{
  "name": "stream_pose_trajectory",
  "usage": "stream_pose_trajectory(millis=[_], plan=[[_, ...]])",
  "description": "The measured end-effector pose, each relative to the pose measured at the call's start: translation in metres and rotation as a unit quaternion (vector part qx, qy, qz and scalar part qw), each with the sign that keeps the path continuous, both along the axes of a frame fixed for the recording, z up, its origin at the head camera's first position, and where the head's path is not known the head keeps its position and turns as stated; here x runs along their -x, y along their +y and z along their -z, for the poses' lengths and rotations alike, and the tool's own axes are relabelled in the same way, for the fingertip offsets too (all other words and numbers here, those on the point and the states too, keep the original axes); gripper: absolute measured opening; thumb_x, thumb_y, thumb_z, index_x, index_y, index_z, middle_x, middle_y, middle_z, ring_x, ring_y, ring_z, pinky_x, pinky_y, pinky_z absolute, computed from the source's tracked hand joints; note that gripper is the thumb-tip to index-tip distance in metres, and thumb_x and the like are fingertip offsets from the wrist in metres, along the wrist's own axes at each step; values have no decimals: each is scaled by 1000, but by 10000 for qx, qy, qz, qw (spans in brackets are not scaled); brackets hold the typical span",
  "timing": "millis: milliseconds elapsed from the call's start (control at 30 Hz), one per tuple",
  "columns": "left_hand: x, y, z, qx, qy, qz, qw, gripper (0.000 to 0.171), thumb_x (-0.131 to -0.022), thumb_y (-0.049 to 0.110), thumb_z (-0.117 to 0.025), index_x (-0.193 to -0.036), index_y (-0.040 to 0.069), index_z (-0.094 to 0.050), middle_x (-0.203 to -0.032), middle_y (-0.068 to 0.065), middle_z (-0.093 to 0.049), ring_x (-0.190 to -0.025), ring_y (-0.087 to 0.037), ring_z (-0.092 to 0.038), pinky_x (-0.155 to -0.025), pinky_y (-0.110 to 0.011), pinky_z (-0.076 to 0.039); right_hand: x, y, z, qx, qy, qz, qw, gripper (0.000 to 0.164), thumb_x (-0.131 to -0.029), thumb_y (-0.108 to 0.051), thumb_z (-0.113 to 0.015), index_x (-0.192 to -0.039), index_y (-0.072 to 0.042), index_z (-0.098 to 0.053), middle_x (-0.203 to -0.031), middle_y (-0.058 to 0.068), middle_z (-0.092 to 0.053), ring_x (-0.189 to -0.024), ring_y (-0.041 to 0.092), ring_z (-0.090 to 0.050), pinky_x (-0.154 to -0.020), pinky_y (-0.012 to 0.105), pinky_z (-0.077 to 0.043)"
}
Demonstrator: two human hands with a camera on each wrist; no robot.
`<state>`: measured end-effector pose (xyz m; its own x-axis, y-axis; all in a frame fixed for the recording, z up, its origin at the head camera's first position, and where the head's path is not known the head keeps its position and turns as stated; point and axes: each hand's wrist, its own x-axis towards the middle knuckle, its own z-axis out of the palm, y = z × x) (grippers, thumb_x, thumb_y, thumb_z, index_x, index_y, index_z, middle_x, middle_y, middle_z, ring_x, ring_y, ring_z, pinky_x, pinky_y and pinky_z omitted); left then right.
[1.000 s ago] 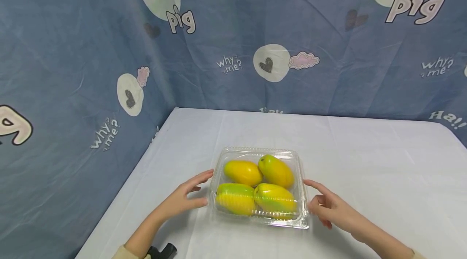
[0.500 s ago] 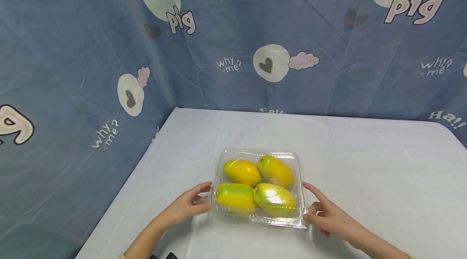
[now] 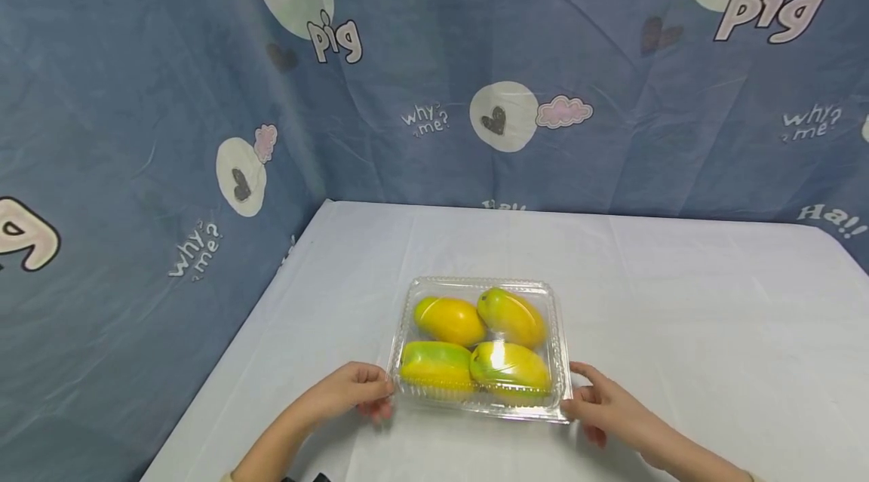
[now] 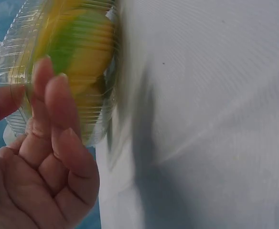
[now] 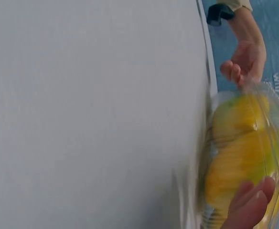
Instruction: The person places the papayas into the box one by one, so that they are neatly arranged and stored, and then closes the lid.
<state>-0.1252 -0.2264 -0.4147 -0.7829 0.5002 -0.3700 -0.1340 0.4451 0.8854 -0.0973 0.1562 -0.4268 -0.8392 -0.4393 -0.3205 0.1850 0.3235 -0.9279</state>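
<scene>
A clear plastic clamshell box (image 3: 482,283) with a ribbed rim lies on the white table, its lid down. Inside are several yellow-green mangoes (image 3: 509,369), in two rows. My left hand (image 3: 346,391) pinches the box's rim at the front left corner between thumb and index finger, its other fingers curling below. At the front right corner, my right hand (image 3: 614,410) holds the rim with its thumb in front and index finger along the side. In the right wrist view the right thumb (image 5: 249,207) overlaps the box's side, and part of that hand is out of frame.
A white cloth covers the table (image 3: 679,301). Behind it and to the left hangs a blue printed curtain (image 3: 407,52). A black device (image 5: 220,13) sits at the left wrist.
My left hand has come in from beside the box and taken its rim. The right index finger has moved down along the box's side. The box has shifted slightly left.
</scene>
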Motion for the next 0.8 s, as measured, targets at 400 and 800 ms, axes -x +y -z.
stream_pose_trajectory(millis=[400, 800], plan=[[3, 8, 7, -324, -454, -280, 9981, 20, -90, 21, -50, -79, 5, -56, -79, -6, -70, -58, -12, -62, -54, -23, -42, 4, 0, 5, 1134, -786, -345, 9898, 23, -93, -16, -42, -99, 5, -49, -79, 6, -65, -62, 12, -63, -58, 27, -53], [14, 18, 2, -356, -334, -693, 9964, 16, -86, 17, -52, -76, 6, -57, -67, 3, -66, -49, -5, -52, -51, -20, -35, 14, -1, 6, 1508, -965, -31, 9838, 11, -90, -11, -41, -94, -1, -43, -73, 1, -61, -61, 12, -64, -58, 26, -53]])
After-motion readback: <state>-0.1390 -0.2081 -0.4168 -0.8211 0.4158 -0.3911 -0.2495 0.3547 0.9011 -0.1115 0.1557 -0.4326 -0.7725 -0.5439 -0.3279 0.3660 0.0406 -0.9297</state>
